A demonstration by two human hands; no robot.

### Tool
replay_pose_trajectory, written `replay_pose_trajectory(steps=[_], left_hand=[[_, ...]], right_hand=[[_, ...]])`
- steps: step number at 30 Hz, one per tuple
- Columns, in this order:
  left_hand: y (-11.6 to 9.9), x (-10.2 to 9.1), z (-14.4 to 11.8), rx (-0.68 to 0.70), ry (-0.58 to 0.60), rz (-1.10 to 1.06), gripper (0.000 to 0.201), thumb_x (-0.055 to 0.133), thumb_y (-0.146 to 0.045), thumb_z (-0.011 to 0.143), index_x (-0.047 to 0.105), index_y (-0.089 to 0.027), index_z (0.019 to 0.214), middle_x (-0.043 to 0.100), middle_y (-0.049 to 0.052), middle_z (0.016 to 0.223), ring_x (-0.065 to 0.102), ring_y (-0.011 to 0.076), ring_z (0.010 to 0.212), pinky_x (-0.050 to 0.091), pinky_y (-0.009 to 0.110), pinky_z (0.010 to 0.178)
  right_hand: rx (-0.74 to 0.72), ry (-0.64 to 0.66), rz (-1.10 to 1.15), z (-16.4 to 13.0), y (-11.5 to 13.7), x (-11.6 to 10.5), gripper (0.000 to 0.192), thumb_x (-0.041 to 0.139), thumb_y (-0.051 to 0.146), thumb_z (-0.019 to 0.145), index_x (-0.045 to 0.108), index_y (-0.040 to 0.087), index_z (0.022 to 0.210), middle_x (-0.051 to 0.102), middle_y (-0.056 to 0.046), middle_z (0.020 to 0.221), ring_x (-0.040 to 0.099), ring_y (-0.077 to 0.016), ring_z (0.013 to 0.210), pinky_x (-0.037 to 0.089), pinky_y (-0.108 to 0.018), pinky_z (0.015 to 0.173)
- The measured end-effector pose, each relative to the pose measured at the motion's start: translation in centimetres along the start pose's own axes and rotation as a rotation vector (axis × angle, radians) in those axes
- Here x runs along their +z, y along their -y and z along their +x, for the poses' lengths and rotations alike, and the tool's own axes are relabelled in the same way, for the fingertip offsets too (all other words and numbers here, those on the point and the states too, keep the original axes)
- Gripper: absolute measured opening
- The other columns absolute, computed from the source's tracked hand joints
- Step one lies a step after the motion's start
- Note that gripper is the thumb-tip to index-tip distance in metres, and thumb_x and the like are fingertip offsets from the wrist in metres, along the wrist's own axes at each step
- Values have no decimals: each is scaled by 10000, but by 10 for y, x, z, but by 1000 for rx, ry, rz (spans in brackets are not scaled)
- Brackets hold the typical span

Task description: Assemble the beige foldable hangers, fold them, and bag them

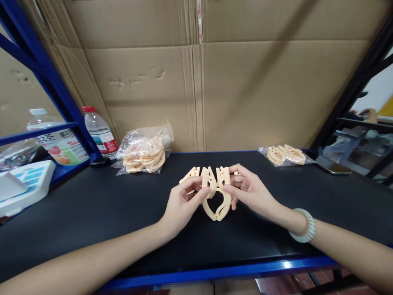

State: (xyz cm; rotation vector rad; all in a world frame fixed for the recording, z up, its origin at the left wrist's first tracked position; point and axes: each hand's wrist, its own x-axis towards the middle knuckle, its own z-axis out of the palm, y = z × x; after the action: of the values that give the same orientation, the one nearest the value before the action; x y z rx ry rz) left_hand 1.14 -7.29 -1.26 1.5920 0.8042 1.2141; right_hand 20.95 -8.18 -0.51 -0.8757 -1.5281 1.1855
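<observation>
A beige plastic folding clothes hanger (226, 208) with clips stands out against the black tabletop, its curved lower part forming a rounded loop. My left hand (181, 201) pinches the clip on its left side between thumb and fingers. On the opposite side, my right hand (256, 191) grips the other clip in the same way. More beige clip parts (192, 173) show just behind my left fingers; how they join the rest is partly hidden by the hands.
A clear bag of beige hangers (144, 153) lies at the back left, beside a red-capped bottle (100, 133). At the back right are another bagged hanger (285, 155) and a phone-like flat object (333, 166). A cardboard wall (260, 94) closes off the back.
</observation>
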Motion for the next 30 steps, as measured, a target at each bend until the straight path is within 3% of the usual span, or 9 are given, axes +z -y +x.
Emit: replay_pose_trajectory(steps=[10,16,19,22,27,30], left_hand=[[-1,-1,-4,55,80,17,174,665,-277,820,668,-174,960,675,53,958,634,169,836,524,265,752],[-2,-1,-2,42,122,8,174,634,-298,841,675,-158,937,671,58,905,621,166,787,530,270,716],[-1,-2,-4,51,139,14,182,643,-298,835,678,-160,948,671,58,911,610,168,798,523,265,705],[-1,-3,-4,45,114,27,201,653,-309,826,679,-154,951,675,60,905,611,174,820,515,261,714],[-1,-4,0,18,58,31,215,662,-322,813,683,-129,906,691,72,886,631,187,817,509,285,763],[0,-4,0,23,61,54,219,658,-328,815,685,-130,905,687,73,893,623,188,820,506,280,750]], right_hand=[[33,-59,-74,-1,-1,2,359,678,354,791,460,194,1026,637,8,710,568,-105,426,515,-251,377],[-6,3,-24,-2,2,6,363,687,367,786,486,193,1034,648,-13,751,631,-145,565,560,-277,447],[0,-2,-43,-2,3,5,337,691,364,786,516,179,1007,648,-13,731,597,-116,513,542,-242,423],[-37,1,-49,-3,2,5,321,702,347,782,536,176,998,634,-12,739,570,-103,512,519,-208,392],[-118,39,-44,-5,-3,5,360,746,282,743,546,198,1031,631,-39,879,606,-139,693,539,-192,442],[-100,42,-88,-6,-5,3,333,724,295,766,531,201,1020,627,-30,857,598,-131,663,531,-189,428]])
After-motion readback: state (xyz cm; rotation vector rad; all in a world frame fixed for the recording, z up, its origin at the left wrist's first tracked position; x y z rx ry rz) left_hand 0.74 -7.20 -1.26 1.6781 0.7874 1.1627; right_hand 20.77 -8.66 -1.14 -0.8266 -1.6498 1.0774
